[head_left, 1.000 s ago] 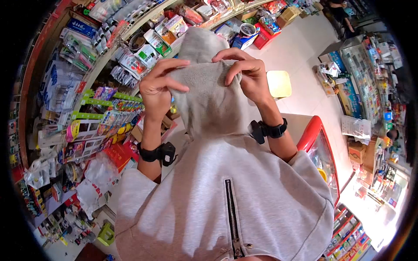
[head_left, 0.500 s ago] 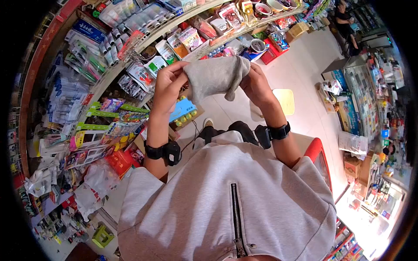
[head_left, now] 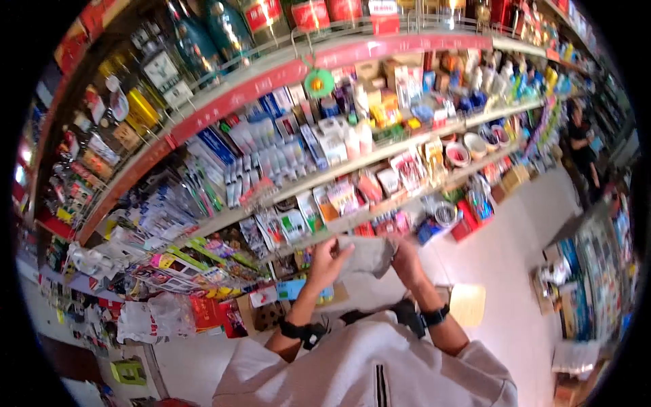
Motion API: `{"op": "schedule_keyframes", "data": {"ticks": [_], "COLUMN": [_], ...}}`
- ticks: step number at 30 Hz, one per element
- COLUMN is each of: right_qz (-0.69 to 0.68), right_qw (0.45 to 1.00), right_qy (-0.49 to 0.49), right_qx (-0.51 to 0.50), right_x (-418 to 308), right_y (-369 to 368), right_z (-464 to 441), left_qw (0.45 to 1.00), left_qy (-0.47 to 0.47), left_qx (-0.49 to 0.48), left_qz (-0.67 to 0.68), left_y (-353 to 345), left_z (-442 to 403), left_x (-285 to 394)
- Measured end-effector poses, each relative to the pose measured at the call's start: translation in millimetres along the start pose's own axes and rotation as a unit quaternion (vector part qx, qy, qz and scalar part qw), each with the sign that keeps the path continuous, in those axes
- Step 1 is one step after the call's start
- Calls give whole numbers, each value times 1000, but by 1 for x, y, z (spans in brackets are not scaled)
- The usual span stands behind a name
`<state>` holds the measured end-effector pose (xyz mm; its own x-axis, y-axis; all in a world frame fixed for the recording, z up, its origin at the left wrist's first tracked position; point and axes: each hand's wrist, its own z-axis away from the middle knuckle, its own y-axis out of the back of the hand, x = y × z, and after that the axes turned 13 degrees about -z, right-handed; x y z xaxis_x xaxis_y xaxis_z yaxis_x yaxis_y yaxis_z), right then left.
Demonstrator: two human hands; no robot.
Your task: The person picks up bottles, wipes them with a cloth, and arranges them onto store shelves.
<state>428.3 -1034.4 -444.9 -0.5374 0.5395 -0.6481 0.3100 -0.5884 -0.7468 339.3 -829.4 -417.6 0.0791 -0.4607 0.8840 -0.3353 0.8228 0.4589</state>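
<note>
A small grey cloth (head_left: 365, 256) is stretched between my two hands in front of my torso, level with the lower shelves. My left hand (head_left: 327, 264) pinches its left edge between thumb and fingers. Its right end is gripped by my right hand (head_left: 408, 263), whose fingertips are partly hidden behind the fabric. The cloth looks slightly blurred, and its lower edge sags between the hands.
Long shelves (head_left: 380, 152) packed with goods curve across the front and left, with bottles (head_left: 227, 30) on top. A pale stool (head_left: 468, 304) and a red box (head_left: 468, 220) stand on the floor. Another person (head_left: 582, 142) is at the far right, near a glass counter (head_left: 597, 264).
My view has tilted up, bringing the upper shelves and bottles into sight. My hands and the cloth now appear lower in the picture; both hands still hold it.
</note>
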Motion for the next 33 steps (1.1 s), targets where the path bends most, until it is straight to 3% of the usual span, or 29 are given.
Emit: {"op": "schedule_keyframes", "data": {"ticks": [2, 6, 8, 11, 15, 19, 20, 21, 22, 23, 26, 28, 29, 33], "right_qz": [182, 108, 155, -54, -9, 156, 151, 145, 146, 97, 57, 184, 290, 465], "right_qw": [983, 994, 987, 994, 985, 973, 973, 971, 972, 976, 976, 961, 918, 867], "right_qy": [9, -25, -50, -75, -140, -99, -53, -8, -4, -41, -76, -83, 167, 115], "right_qx": [29, -4, -14, -52, -101, -137, -165, -191, -186, -189, -198, -187, -215, -135], "right_x": [-14, -72, -76, -84, -92, -90, -92, -94, -101, -113, -129, -123, -102, -109], "right_y": [32, 41, 77, 90, 106, 99, 91, 82, 67, 49, 12, 7, 18, 19], "right_z": [-4, -2, -12, -17, -19, -31, -35, -38, -39, -39, -46, -65, -83, -91], "left_qw": [1000, 999, 998, 993, 991, 980, 973, 931, 865, 830, 813, 799, 780, 779], "left_qy": [-2, 4, 11, 74, 93, 140, 154, 190, 222, 231, 328, 306, 289, 208], "left_qx": [10, 41, 65, 92, 87, 90, 94, 95, 94, 77, 168, 169, 179, 68], "left_qz": [-4, -4, 0, 24, 45, 106, 143, 296, 441, 501, 451, 489, 525, 588], "left_y": [-19, -57, -77, -103, -118, -116, -113, -107, -101, -90, -93, -108, -116, -121], "left_z": [-4, -12, -15, -19, -18, -16, -16, -17, -17, -20, -21, -24, -26, -47], "left_x": [30, 64, 70, 74, 88, 71, 71, 70, 79, 107, 77, 42, 33, 21]}}
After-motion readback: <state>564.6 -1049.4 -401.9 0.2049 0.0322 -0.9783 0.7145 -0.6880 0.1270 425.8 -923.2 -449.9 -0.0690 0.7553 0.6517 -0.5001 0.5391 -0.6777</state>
